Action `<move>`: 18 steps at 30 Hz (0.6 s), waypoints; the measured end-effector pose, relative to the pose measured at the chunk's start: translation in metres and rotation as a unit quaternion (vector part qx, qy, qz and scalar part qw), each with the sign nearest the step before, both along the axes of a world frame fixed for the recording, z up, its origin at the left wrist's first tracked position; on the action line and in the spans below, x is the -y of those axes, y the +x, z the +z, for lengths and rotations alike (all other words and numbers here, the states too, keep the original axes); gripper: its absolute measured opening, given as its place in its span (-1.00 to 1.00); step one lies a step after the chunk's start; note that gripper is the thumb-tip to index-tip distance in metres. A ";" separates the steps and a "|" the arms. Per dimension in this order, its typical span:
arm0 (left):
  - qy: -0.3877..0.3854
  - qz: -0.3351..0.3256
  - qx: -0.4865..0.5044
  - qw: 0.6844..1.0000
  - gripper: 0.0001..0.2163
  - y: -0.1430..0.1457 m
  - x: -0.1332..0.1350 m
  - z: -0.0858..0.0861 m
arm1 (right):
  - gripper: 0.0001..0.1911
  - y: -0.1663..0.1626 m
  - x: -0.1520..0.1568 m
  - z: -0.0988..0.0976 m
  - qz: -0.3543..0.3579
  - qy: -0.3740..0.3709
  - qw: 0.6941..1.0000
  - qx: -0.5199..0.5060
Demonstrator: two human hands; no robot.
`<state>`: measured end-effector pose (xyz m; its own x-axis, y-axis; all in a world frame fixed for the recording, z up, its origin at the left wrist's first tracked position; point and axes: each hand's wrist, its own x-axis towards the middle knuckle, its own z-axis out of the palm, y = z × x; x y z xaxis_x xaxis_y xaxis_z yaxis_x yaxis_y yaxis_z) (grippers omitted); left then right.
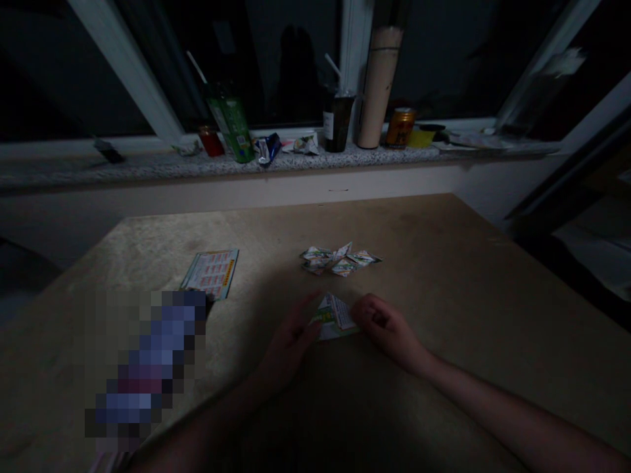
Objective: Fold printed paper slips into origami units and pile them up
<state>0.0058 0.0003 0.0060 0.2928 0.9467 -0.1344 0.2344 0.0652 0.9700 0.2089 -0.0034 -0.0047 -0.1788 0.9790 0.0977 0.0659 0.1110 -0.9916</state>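
Note:
A printed sheet of paper (331, 316), folded to a point at the top, lies on the table between my hands. My left hand (294, 334) has its thumb on the paper's left edge, with the fingers along that side. Curled fingers of my right hand (387, 327) pinch the right edge. Just beyond sits a cluster of folded paper pieces (340, 259) with pointed tips, made from similar printed paper. A flat printed card or leaflet (211, 270) with red blocks of print lies to the left.
A pixelated bluish object (152, 361) covers the table's left side. On the windowsill (296, 161) stand a green bottle (231, 125), a dark cup with a straw (338, 121), a tall pinkish flask (378, 89), a gold can (400, 128) and a small red jar (211, 140).

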 end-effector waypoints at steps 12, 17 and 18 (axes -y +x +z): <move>-0.022 -0.040 0.022 0.999 -0.61 -0.003 0.001 0.001 | -0.74 0.000 0.008 0.001 0.029 0.065 0.996 0.054; -0.023 -0.050 0.011 0.998 -0.56 -0.002 0.003 -0.004 | -0.80 0.003 0.006 0.000 0.031 0.097 0.993 0.054; -0.021 -0.052 0.006 0.998 -0.57 -0.002 0.004 -0.005 | -0.81 0.003 0.006 0.001 0.030 0.098 0.993 0.052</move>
